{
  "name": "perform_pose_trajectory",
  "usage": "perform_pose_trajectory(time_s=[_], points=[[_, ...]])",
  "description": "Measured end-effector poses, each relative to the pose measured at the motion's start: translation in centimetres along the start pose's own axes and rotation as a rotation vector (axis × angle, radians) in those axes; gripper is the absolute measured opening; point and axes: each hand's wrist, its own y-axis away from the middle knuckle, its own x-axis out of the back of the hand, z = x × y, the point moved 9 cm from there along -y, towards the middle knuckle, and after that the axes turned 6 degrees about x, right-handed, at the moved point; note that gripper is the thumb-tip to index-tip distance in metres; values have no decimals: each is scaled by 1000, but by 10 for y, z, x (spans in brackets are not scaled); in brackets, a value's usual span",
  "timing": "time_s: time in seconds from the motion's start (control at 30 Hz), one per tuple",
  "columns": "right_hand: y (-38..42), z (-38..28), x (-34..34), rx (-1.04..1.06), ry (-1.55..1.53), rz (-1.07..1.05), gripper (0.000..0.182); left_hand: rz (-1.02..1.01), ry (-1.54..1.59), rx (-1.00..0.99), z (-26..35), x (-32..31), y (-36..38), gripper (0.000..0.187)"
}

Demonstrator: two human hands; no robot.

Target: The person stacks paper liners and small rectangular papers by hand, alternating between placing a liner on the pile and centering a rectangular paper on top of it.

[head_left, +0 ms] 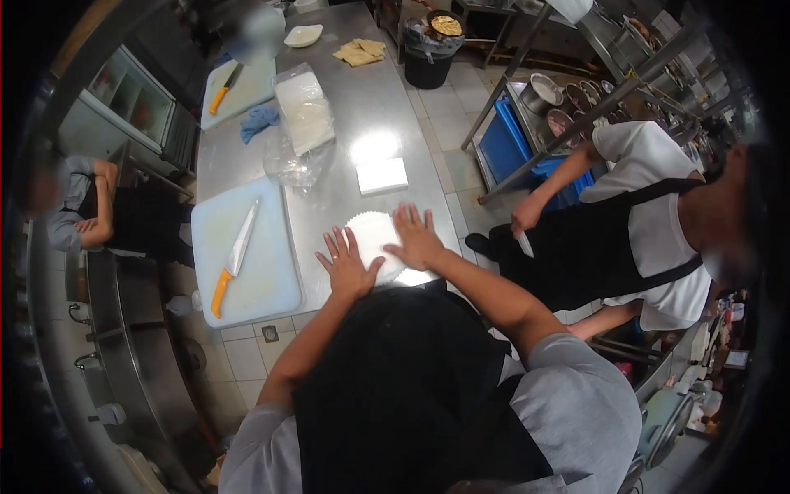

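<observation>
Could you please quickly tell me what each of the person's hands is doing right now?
Left hand: open, fingers spread, at the white scalloped-edged piece.
Right hand: open, fingers spread, on the same piece's other side.

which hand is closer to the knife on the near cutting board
Left. The left hand is right of the knife, at the left side of the scalloped white piece; the right hand is farther, at its right side.
</observation>
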Motion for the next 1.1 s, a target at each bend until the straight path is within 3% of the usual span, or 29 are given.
perform_pose_trajectory(time_s=[0.03, 0.07, 0.13, 0.17, 0.2, 0.27, 0.3, 0.43, 0.67, 0.73, 1.1], points=[[9, 6, 14, -10, -8, 196, 96, 44, 37, -35, 1, 13, 4, 108], [16, 16, 11, -18, -13, 188, 96, 31, 38, -37, -4, 16, 5, 108], [36, 15, 45, 131, -244, 435, 91, 211, 214, -292, 5, 45, 16, 98], [49, 8, 64, 200, -206, 572, 84, 238, 260, -351, 8, 55, 20, 82], [53, 6, 71, 192, -205, 570, 84, 231, 264, -355, 6, 54, 18, 82], [44, 5, 53, 141, -427, 266, 70, 135, 313, -460, 11, 48, 15, 66], [48, -3, 61, 207, -411, 438, 61, 178, 325, -460, 16, 53, 16, 54], [39, -13, 43, 129, -438, 338, 58, 112, 274, -427, 8, 27, 5, 49], [29, -17, 29, 97, -539, 352, 54, 178, 268, -405, 6, 34, 4, 41], [29, -12, 29, 112, -579, 431, 54, 162, 277, -381, 4, 33, 0, 40], [27, 2, 16, -2, -750, 436, 65, 223, 214, -406, 6, 37, -9, 39]])
